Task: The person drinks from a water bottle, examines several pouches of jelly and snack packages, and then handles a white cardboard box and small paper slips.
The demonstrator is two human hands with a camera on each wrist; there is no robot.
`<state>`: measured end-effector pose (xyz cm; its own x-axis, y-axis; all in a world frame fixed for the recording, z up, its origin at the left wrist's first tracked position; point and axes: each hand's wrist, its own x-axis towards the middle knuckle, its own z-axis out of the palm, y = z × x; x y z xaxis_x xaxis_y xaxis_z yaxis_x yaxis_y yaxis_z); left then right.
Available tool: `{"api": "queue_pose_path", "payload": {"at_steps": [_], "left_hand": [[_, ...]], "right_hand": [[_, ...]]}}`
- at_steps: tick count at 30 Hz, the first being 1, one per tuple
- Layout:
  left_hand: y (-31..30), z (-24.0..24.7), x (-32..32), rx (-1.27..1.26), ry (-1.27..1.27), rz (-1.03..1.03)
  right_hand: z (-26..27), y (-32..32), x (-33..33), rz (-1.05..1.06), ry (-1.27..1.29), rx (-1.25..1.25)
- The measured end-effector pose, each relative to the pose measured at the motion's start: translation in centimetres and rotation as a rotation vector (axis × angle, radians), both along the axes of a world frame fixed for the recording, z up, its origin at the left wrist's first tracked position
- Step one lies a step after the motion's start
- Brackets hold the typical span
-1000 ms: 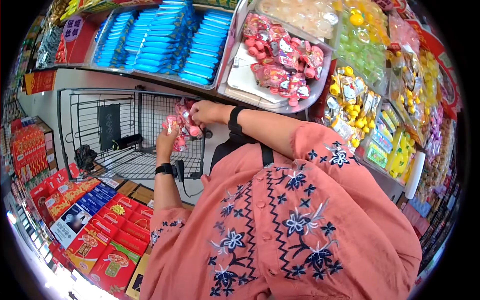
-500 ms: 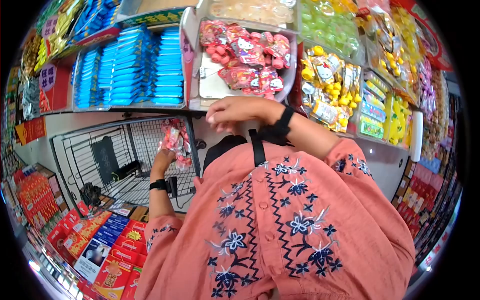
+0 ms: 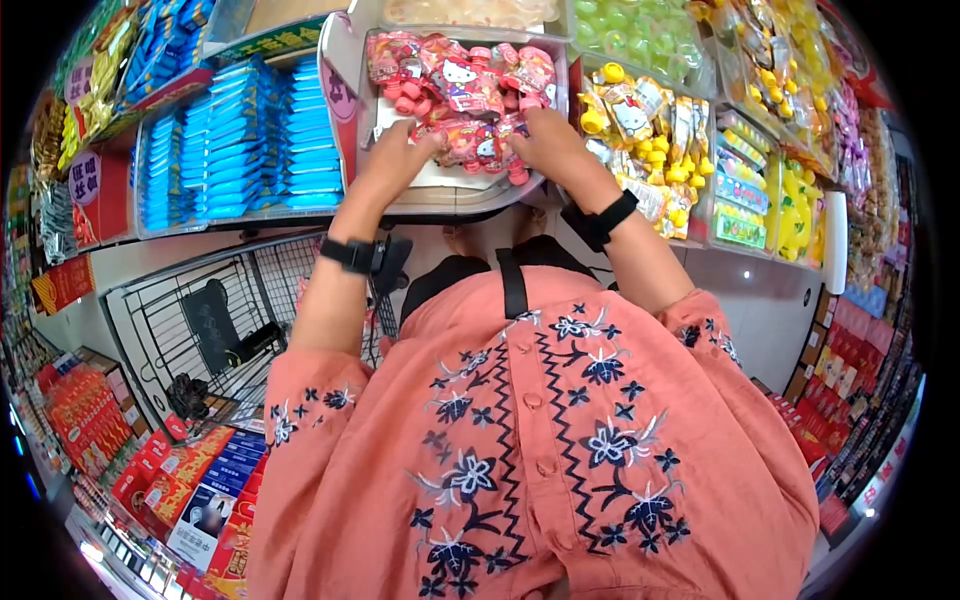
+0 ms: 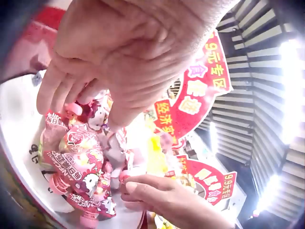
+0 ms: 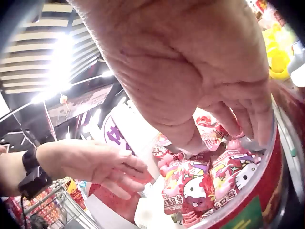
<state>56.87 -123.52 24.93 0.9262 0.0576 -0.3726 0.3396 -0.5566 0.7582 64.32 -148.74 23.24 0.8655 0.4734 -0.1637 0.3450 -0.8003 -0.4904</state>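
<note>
Pink cartoon-cat spouted pouches point(image 3: 462, 88) with pink caps lie in a pile in a white display bin point(image 3: 450, 198). My left hand point(image 3: 398, 158) reaches to the near left side of the pile. In the left wrist view its fingers point(image 4: 59, 90) stretch down over the pouches point(image 4: 78, 164), spread from the thumb. On the near right side my right hand point(image 3: 560, 150) is at the pouches, its fingertips point(image 5: 259, 136) pointing down among them in the right wrist view. Both hands' palms face each other across the front pouches.
Left of the bin stand stacked blue packets point(image 3: 250, 140). Yellow-capped pouches point(image 3: 650, 130) lie to the right. A wire shopping cart point(image 3: 190, 275) stands below left, partly hidden by my left arm. Red boxed goods point(image 3: 80, 400) are farther left.
The left hand has left the pink pouches in the cart and risen to the bin. The right hand has moved up and right, from the cart to the pile.
</note>
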Motion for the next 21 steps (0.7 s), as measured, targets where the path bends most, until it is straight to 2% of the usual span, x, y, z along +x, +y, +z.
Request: {"api": "queue_pose_path", "payload": {"at_steps": [1,4,5,8,9,12,14,16,17,20,21], "left_hand": [[-0.1,0.2,1.2,0.018,0.077,-0.005],[1.0,-6.8,2.8,0.048,0.201,0.04],[0.7,-6.8,3.2,0.027,0.251,0.069],[0.3,-8.1,3.4,0.074,0.086,0.125],[-0.9,-4.3,3.0,-0.126,0.149,0.151],[-2.1,-3.9,2.8,-0.233,0.134,0.161],[-1.1,-7.0,3.2,-0.093,0.075,0.161],[-1.0,-6.2,3.3,0.0,0.036,0.174],[0.0,-7.6,3.9,-0.061,0.115,0.17],[0.8,-6.8,4.2,-0.117,0.216,0.1],[0.8,-6.6,4.2,-0.096,0.18,0.096]], "right_hand": [[0.1,0.4,0.2,-0.005,0.095,-0.067],[-0.8,1.0,-0.5,-0.063,0.136,0.002],[-1.9,1.1,-0.4,-0.049,0.128,-0.047],[-2.9,1.7,-0.3,-0.082,0.219,-0.07],[-3.2,1.9,-0.4,-0.099,0.23,-0.077],[-3.2,2.4,-0.5,-0.122,0.244,-0.102],[-2.6,2.5,-0.4,-0.113,0.232,-0.132],[-1.8,2.2,-0.3,-0.104,0.249,-0.123],[-1.6,2.1,-0.2,-0.098,0.258,-0.119],[-2.0,1.7,0.0,-0.098,0.232,-0.084],[-1.7,1.7,0.1,-0.07,0.219,-0.094]]}}
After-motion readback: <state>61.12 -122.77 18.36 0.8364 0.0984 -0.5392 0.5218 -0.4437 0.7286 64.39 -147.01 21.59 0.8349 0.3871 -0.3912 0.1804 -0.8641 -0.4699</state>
